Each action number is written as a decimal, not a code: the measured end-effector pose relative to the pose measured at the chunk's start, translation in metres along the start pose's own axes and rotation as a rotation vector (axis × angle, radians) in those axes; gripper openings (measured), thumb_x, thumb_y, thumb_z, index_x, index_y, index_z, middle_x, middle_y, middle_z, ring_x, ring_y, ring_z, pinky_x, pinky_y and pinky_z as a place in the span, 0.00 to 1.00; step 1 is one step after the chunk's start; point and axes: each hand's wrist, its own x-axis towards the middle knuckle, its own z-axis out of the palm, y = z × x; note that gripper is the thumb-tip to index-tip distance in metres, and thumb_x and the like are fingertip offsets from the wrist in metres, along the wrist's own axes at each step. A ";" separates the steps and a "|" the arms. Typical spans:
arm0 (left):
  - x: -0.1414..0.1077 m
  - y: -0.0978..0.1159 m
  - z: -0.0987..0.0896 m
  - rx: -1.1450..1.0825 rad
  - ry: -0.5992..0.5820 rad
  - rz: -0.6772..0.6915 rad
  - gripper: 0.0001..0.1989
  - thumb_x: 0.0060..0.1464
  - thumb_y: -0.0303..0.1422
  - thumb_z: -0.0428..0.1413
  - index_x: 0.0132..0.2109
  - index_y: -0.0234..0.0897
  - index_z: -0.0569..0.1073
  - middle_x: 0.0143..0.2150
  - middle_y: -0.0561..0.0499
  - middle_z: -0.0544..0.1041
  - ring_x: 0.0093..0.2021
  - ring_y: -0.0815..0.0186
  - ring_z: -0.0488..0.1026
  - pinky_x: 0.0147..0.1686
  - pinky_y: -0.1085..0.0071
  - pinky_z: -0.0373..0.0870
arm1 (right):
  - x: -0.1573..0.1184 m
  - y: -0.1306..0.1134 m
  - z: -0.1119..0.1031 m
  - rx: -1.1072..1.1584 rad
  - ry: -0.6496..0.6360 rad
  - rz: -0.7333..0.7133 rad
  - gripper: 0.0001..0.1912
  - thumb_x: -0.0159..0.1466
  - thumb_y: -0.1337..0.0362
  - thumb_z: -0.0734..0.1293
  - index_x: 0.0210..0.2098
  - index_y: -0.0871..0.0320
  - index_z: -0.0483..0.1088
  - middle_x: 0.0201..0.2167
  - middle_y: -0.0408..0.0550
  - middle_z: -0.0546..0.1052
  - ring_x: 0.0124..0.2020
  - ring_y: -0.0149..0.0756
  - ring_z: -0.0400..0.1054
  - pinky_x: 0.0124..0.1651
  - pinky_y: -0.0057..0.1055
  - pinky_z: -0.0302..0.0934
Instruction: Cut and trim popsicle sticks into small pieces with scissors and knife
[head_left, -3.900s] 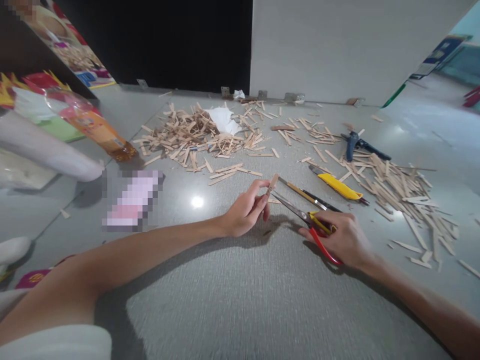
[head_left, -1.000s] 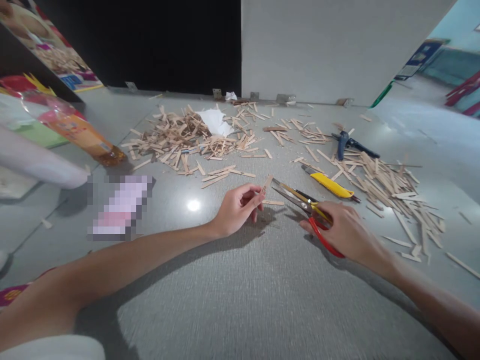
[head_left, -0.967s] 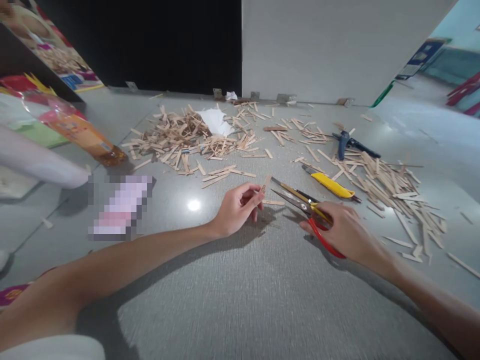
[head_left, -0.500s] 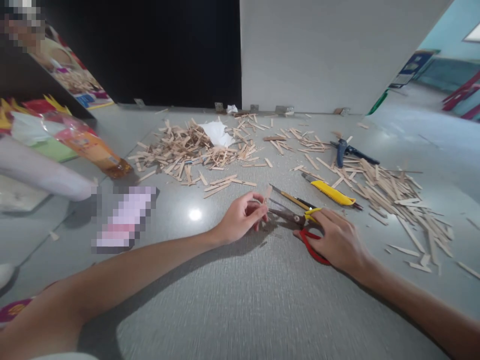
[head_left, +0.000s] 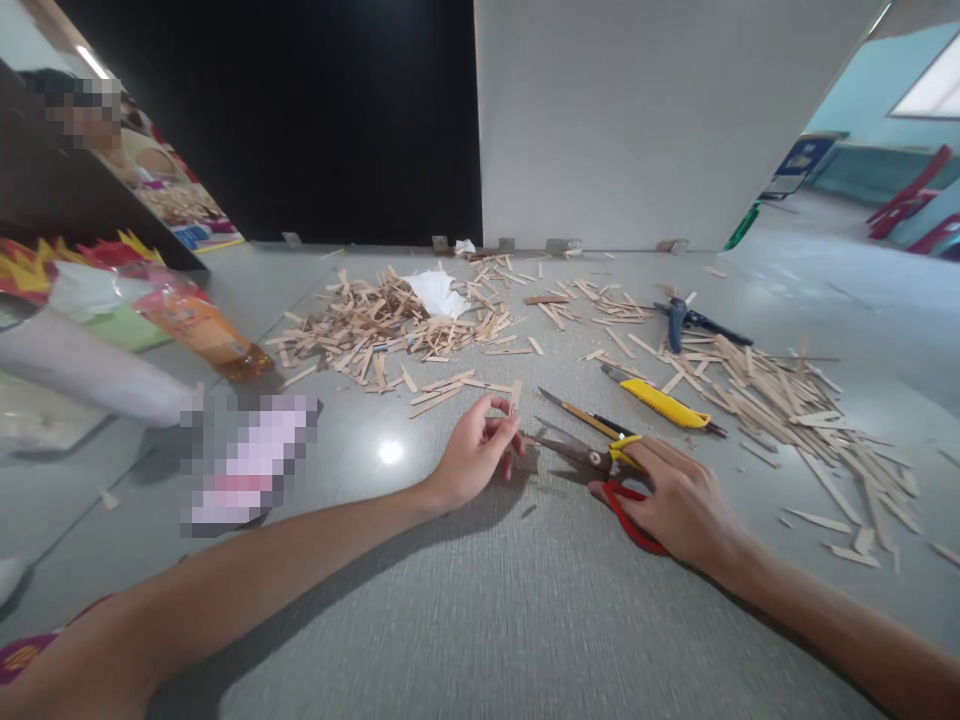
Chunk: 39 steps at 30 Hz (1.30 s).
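Observation:
My left hand (head_left: 480,450) pinches a small flat wooden stick (head_left: 516,397) upright between thumb and fingers. To its right, my right hand (head_left: 679,500) grips a pair of scissors (head_left: 574,452) with one yellow and one red handle. The dark blades point left at my left hand, their tips close to the fingers. Just beyond the scissors lie a thin pointed tool with a tan shaft (head_left: 577,411) and a yellow utility knife (head_left: 664,402).
A heap of cut wooden sticks (head_left: 360,330) with crumpled white tissue (head_left: 436,294) lies ahead. More sticks (head_left: 817,420) spread at right, beside a dark blue clamp-like tool (head_left: 679,322). At left are an orange drink bottle (head_left: 202,325), a blurred pink item (head_left: 255,460) and another person's limb (head_left: 97,365).
The view has tilted up slightly. My left hand with the stick has drawn a little left of the scissors, and the blades look slightly more closed.

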 end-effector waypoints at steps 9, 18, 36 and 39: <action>0.000 -0.004 -0.001 -0.045 -0.070 0.085 0.26 0.64 0.59 0.61 0.39 0.39 0.67 0.28 0.54 0.79 0.16 0.75 0.68 0.16 0.78 0.63 | 0.008 -0.010 -0.020 0.371 -0.239 0.170 0.34 0.75 0.40 0.65 0.20 0.54 0.64 0.15 0.38 0.65 0.17 0.28 0.57 0.19 0.26 0.51; -0.003 -0.001 -0.001 -0.038 -0.142 0.088 0.22 0.66 0.54 0.62 0.40 0.38 0.70 0.29 0.52 0.80 0.19 0.74 0.69 0.18 0.77 0.67 | 0.008 -0.006 -0.019 0.439 -0.400 0.334 0.38 0.68 0.30 0.65 0.18 0.54 0.63 0.15 0.39 0.61 0.18 0.31 0.53 0.20 0.30 0.48; -0.002 -0.003 0.000 -0.019 -0.166 0.119 0.24 0.65 0.56 0.61 0.41 0.38 0.70 0.29 0.53 0.79 0.19 0.74 0.68 0.19 0.77 0.66 | 0.013 -0.004 -0.017 0.470 -0.406 0.311 0.40 0.66 0.26 0.65 0.16 0.53 0.61 0.15 0.38 0.55 0.18 0.30 0.48 0.19 0.31 0.45; -0.002 -0.003 0.000 -0.019 -0.169 0.124 0.25 0.65 0.57 0.61 0.42 0.38 0.71 0.29 0.53 0.79 0.19 0.74 0.68 0.19 0.77 0.66 | 0.014 -0.005 -0.019 0.465 -0.414 0.312 0.41 0.66 0.27 0.64 0.16 0.53 0.59 0.16 0.38 0.54 0.19 0.30 0.47 0.20 0.31 0.45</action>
